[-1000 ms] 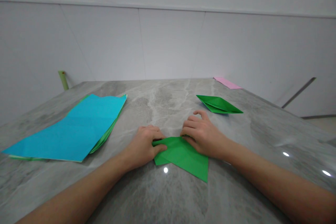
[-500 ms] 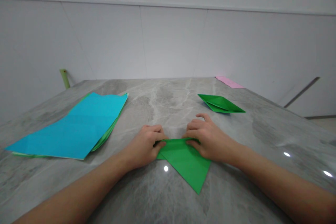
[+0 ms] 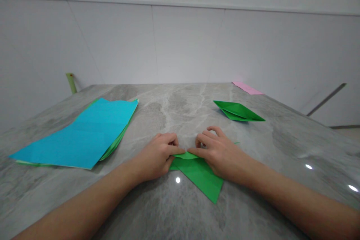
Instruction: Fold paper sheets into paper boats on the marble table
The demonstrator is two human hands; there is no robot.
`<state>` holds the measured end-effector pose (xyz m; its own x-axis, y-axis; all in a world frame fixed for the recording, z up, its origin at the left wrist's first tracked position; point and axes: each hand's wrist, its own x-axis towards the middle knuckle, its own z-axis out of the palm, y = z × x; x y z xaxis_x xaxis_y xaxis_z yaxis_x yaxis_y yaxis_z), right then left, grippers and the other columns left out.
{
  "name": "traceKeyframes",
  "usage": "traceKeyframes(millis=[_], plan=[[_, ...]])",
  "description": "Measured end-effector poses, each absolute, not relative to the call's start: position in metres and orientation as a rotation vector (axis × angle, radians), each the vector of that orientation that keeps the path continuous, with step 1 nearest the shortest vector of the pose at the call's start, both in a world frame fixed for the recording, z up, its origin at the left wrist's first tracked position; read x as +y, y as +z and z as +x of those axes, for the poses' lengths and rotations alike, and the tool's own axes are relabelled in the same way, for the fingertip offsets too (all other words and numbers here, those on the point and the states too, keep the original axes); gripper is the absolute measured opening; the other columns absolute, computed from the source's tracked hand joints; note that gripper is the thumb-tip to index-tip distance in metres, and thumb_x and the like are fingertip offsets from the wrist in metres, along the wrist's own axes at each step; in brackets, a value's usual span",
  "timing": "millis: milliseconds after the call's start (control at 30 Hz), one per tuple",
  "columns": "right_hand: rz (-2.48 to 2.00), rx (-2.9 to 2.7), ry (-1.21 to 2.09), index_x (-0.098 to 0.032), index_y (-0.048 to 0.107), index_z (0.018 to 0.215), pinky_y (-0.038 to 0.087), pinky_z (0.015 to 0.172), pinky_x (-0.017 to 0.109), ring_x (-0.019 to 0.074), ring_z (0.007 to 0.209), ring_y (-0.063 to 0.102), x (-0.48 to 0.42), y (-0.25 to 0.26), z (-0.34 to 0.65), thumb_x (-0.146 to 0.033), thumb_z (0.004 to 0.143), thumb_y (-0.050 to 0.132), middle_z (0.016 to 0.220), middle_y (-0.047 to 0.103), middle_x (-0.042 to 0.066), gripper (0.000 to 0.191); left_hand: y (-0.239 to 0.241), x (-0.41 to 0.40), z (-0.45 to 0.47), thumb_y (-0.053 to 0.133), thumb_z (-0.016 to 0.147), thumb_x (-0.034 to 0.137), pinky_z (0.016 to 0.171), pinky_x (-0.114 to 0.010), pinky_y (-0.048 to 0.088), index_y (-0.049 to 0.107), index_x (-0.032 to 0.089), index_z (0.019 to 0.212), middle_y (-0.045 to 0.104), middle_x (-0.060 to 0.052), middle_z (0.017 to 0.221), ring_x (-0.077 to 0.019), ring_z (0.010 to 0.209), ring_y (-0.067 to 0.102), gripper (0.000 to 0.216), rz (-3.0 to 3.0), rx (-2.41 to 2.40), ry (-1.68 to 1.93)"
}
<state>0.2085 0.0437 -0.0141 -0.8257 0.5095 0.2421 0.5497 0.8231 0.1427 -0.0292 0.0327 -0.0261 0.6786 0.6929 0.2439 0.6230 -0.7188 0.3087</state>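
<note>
A sheet of green paper (image 3: pixel 201 178), partly folded, lies flat in front of me with one pointed corner toward me. Along its far edge a narrow strip is turned over. My left hand (image 3: pixel 161 153) pinches the left end of that strip, index finger on top and thumb below. My right hand (image 3: pixel 216 153) holds the strip from the right, its index tip almost meeting the left one; the little finger is raised. Part of the paper is hidden under both hands.
A blue sheet (image 3: pixel 81 133) lies over green sheets on the left. A folded green paper piece (image 3: pixel 239 112) sits beyond my right hand. Pink paper (image 3: pixel 247 88) rests at the far right edge of the grey marbled table (image 3: pixel 180 112), which meets a white wall (image 3: pixel 185 45).
The far edge of the green paper has been turned over toward me into a strip. My two index fingers have come closer together on it.
</note>
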Motion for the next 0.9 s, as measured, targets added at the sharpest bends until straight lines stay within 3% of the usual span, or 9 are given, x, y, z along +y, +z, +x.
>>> traceKeyframes(millis=[233, 500, 733, 900], plan=[[-0.802, -2.909, -0.361, -0.025, 0.062, 0.122, 0.038, 0.090, 0.048, 0.0259, 0.095, 0.057, 0.035, -0.012, 0.203, -0.016, 0.095, 0.047, 0.102, 0.064, 0.009, 0.032, -0.014, 0.029, -0.030, 0.050, 0.074, 0.000, 0.081, -0.036, 0.046, 0.072, 0.025, 0.109, 0.062, -0.006, 0.097, -0.0205, 0.090, 0.057, 0.049, 2.821, 1.049, 0.310], [-0.877, -2.944, -0.079, -0.018, 0.059, 0.123, 0.042, 0.090, 0.047, 0.0290, 0.101, 0.055, 0.015, -0.002, 0.199, -0.020, 0.076, 0.060, 0.109, 0.060, 0.013, 0.047, 0.001, 0.023, -0.028, 0.057, 0.068, 0.012, 0.085, -0.041, 0.049, 0.071, 0.020, 0.107, 0.058, -0.010, 0.106, -0.0261, 0.096, 0.056, 0.042, 2.809, 1.025, 0.130], [-0.971, -2.961, -0.017, -0.020, 0.058, 0.130, 0.046, 0.088, 0.051, 0.0320, 0.101, 0.057, 0.016, 0.003, 0.201, -0.028, 0.075, 0.061, 0.115, 0.060, 0.016, 0.055, 0.011, 0.031, -0.043, 0.058, 0.063, 0.007, 0.090, -0.039, 0.048, 0.073, 0.020, 0.086, 0.056, -0.008, 0.107, -0.0237, 0.099, 0.057, 0.030, 2.795, 0.960, 0.079], [-0.977, -2.916, -0.123, -0.023, 0.057, 0.134, 0.032, 0.104, 0.064, 0.0386, 0.120, 0.050, 0.022, -0.004, 0.205, -0.025, 0.069, 0.068, 0.132, 0.054, 0.018, 0.066, 0.006, 0.034, -0.048, 0.054, 0.073, 0.003, 0.083, -0.033, 0.048, 0.073, 0.018, 0.071, 0.060, -0.006, 0.092, -0.0194, 0.091, 0.058, 0.025, 2.770, 0.983, 0.186]])
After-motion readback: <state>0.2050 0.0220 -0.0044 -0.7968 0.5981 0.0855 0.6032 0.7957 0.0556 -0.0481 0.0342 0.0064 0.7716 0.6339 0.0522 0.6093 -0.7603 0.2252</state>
